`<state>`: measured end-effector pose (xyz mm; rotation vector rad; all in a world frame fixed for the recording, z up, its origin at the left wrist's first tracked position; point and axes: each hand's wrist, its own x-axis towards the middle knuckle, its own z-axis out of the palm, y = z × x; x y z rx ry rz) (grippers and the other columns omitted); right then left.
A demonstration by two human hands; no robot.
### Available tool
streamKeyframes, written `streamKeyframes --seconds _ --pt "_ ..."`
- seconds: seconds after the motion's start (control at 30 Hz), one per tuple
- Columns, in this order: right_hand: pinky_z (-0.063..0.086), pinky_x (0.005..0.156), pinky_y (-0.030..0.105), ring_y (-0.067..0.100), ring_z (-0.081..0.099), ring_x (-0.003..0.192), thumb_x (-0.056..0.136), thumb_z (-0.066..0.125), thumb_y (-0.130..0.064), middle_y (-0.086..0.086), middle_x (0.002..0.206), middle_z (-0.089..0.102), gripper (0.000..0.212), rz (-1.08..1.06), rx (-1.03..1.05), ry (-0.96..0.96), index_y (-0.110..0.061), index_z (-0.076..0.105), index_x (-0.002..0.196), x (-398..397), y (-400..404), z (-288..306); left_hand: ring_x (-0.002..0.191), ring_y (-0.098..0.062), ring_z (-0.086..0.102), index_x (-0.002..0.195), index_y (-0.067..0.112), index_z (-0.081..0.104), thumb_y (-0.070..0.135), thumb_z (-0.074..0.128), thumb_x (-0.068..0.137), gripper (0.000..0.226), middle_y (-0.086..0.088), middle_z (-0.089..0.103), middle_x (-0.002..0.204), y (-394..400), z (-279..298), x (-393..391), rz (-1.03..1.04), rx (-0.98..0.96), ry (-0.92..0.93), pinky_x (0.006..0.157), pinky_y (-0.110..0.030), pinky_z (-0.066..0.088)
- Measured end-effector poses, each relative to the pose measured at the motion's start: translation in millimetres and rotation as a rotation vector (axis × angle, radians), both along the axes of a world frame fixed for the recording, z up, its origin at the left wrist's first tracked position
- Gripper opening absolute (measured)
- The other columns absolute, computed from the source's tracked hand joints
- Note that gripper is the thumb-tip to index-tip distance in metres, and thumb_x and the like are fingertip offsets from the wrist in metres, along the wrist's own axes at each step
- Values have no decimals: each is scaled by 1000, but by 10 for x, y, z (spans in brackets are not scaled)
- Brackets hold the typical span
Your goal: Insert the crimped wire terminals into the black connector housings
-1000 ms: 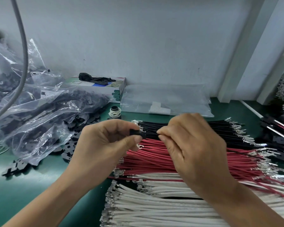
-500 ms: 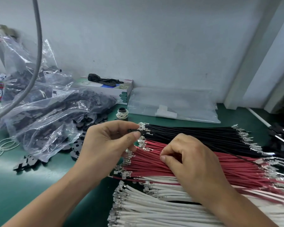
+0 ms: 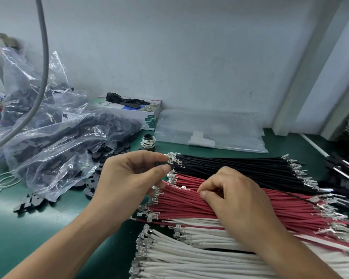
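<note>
- Two bare forearms are reaching in from the near edge, both hands working over bundles of wire lying on the green surface (image 3: 38, 228).
- The left hand (image 3: 127, 182) is hovering raised, palm turned inward, its fingers (image 3: 159, 158) curling so that thumb and forefinger are pinching a small black connector housing (image 3: 159, 164); a black wire is running out of it to the right.
- The right hand (image 3: 236, 200) is lying knuckles-up on the red wires (image 3: 280, 204), its fingers bending tightly under and its thumb pressing against them, pinching at a red wire; exactly what is sitting inside the pinch I cannot tell.
- Beyond the right hand's fingers, the black wires (image 3: 240, 166) are lying in a row; their crimped terminals (image 3: 172, 156) are touching the left forefinger's tip.
- Nearer than both hands, the white wires (image 3: 189, 262) are spreading out.
- Left of the left hand's fingers, clear bags of black housings (image 3: 58, 141) are slumping, loose housings spilling beside them.
</note>
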<state>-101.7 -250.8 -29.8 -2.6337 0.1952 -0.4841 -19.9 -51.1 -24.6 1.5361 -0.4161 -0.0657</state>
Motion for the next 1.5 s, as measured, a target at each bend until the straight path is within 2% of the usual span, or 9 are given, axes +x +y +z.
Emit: streamKeyframes --seconds 0.2,0.37,0.53,0.73,0.83,0.93,1.07,1.33,1.5 --pt "45 77 13 -5 59 96 96 62 -25 -25 97 62 15 100 129 -156 -38 69 93 -75 -56 91 60 -20 70 90 18 83 25 83 67 24 -14 78 80 14 59 -5 -16 -47 58 52 -24 57" --pt "46 75 21 10 63 92 99 61 -18 -16 95 63 20 227 155 -300 -35 72 101 -121 6 125 58 -20 67 92 5 82 27 83 68 33 -17 75 79 33 101 -17 -164 -132 232 53 -24 57" --pt "47 71 19 11 64 89 97 66 -21 -15 91 64 12 242 156 -404 -28 75 99 -131 32 123 58 -18 67 96 2 81 27 80 74 33 -17 75 82 20 115 -20 -270 -169 319 53 -23 56" --pt "50 71 22 8 64 86 96 63 -24 -16 90 63 13 259 97 -472 -23 76 98 -140 55 147 57 -16 68 95 3 81 26 78 76 30 -16 75 82 20 130 -25 -317 -207 373 53 -22 57" --pt "53 62 30 8 62 77 96 62 -24 -11 87 62 15 278 -73 -519 -20 77 98 -137 55 173 57 -16 68 94 3 81 25 78 76 29 -16 75 81 34 140 -27 -312 -197 368 53 -22 57" --pt "53 55 33 14 61 74 93 68 -11 -5 87 63 10 267 -289 -551 -15 76 99 -126 26 168 59 -19 69 95 1 80 23 79 75 29 -19 75 83 47 142 -24 -294 -153 342 54 -23 57" --pt "51 53 35 19 59 73 87 73 1 -1 88 62 17 287 -409 -528 -11 74 99 -117 20 136 59 -20 69 93 0 80 23 81 72 31 -18 74 79 61 151 -18 -268 -103 334 55 -23 57" --pt "51 48 36 23 60 72 95 63 -3 5 87 64 14 296 -398 -648 -6 76 99 -101 28 115 57 -17 69 93 0 80 20 79 75 27 -18 73 80 49 162 -11 -347 -205 507 53 -23 59" --pt "50 49 37 22 57 71 99 58 -6 5 85 62 18 284 -351 -659 -5 76 101 -62 76 61 57 -18 70 91 2 80 20 79 73 26 -18 73 80 21 143 -54 -345 -180 500 53 -24 59"
